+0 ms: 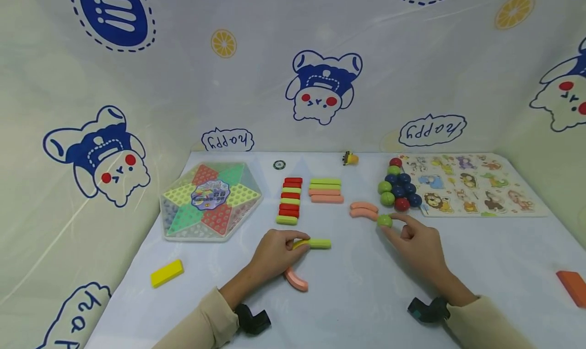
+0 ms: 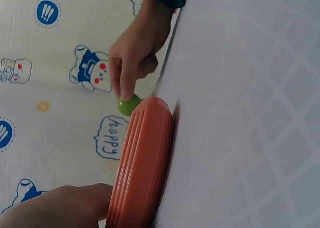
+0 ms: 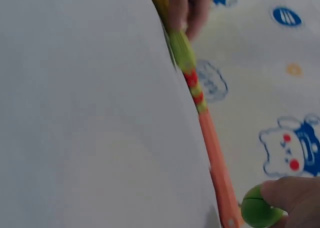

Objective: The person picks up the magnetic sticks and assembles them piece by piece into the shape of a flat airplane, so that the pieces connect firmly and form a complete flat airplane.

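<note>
Near the middle of the table, my left hand holds a yellow-green stick between thumb and fingers. A curved salmon-pink piece lies just below that hand; up close in the left wrist view, this ridged piece hides part of the hand. My right hand pinches a green ball between thumb and forefinger, low over the table. In the right wrist view the same ball shows at the fingertips. Two curved salmon-pink pieces lie just left of the ball.
Red and yellow-green sticks form a column, with yellow-green and pink sticks beside it. Several balls cluster against an animal-picture board. A hexagonal game box, yellow block and orange block lie farther out.
</note>
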The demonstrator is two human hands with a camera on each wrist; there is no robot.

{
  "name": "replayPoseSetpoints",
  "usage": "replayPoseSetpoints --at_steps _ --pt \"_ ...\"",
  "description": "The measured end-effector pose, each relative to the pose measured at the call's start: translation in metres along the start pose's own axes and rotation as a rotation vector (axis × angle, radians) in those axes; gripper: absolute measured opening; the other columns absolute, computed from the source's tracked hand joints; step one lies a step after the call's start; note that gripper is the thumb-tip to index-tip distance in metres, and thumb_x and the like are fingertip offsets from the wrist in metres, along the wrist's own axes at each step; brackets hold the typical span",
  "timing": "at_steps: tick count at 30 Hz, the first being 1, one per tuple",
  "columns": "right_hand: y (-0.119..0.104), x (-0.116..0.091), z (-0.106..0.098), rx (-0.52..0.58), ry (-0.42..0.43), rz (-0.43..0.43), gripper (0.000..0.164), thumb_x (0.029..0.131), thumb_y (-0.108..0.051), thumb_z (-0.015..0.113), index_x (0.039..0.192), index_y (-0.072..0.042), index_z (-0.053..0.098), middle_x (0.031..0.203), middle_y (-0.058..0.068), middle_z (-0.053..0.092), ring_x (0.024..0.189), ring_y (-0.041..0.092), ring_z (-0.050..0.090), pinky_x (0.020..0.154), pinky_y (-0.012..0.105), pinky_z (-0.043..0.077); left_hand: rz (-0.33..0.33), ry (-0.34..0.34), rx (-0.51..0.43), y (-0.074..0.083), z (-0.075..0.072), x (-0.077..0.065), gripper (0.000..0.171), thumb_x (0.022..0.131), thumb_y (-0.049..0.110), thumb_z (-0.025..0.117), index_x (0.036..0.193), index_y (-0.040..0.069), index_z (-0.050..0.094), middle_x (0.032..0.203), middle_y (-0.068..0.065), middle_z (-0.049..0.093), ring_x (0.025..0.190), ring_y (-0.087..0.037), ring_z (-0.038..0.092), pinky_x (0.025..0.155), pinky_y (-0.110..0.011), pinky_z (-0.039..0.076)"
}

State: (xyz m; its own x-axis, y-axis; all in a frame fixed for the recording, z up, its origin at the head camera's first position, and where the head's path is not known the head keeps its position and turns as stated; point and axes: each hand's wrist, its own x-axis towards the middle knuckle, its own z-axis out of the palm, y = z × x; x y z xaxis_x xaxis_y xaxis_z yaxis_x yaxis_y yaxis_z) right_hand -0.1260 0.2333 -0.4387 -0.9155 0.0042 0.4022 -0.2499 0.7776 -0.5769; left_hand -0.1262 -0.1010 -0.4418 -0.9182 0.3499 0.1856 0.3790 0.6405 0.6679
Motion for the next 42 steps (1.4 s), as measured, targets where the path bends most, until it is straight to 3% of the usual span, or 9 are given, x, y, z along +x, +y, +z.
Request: replayPoseSetpoints --at_steps 11,25,33,42 --pt "-0.042 -0.014 0.025 0.09 -0.238 -0.113 0.032 0.081 -0.046 0.068 0.106 -0.026 0.067 0.047 -0.014 0.034 0.041 0.002 0.029 0.041 0.021 0.024 0.005 -0.001 -0.012 0.002 -0.002 0.001 0.018 0.082 0.036 0.071 0.098 0.028 0.073 0.047 0.01 0.036 0.042 -0.004 0.029 0.041 -0.023 0.022" --pt "-0.051 -0.008 0.045 0.117 -0.274 -0.251 0.036 0.081 -0.045 0.07 0.11 -0.025 0.066 0.049 -0.017 0.034 0.043 0.0 0.031 0.041 0.02 0.024 -0.003 0.005 -0.02 0.004 -0.004 0.0 0.019 0.083 0.035 0.071 0.099 0.027 0.073 0.048 0.009 0.035 0.043 -0.004 0.029 0.042 -0.023 0.023" --pt "-0.052 -0.008 0.045 0.123 -0.282 -0.266 0.037 0.08 -0.046 0.069 0.11 -0.025 0.067 0.05 -0.017 0.035 0.043 0.0 0.032 0.042 0.02 0.025 -0.005 -0.007 -0.009 0.004 -0.005 0.0 0.02 0.083 0.037 0.07 0.099 0.027 0.072 0.048 0.009 0.035 0.043 -0.004 0.029 0.042 -0.023 0.023" --pt "-0.053 -0.009 0.047 0.15 -0.365 -0.269 0.035 0.082 -0.045 0.069 0.114 -0.033 0.064 0.051 -0.017 0.036 0.045 0.0 0.034 0.042 0.02 0.027 -0.041 -0.038 0.038 0.002 -0.018 -0.006 0.02 0.081 0.039 0.072 0.099 0.029 0.072 0.048 0.008 0.037 0.042 -0.006 0.03 0.042 -0.024 0.024"
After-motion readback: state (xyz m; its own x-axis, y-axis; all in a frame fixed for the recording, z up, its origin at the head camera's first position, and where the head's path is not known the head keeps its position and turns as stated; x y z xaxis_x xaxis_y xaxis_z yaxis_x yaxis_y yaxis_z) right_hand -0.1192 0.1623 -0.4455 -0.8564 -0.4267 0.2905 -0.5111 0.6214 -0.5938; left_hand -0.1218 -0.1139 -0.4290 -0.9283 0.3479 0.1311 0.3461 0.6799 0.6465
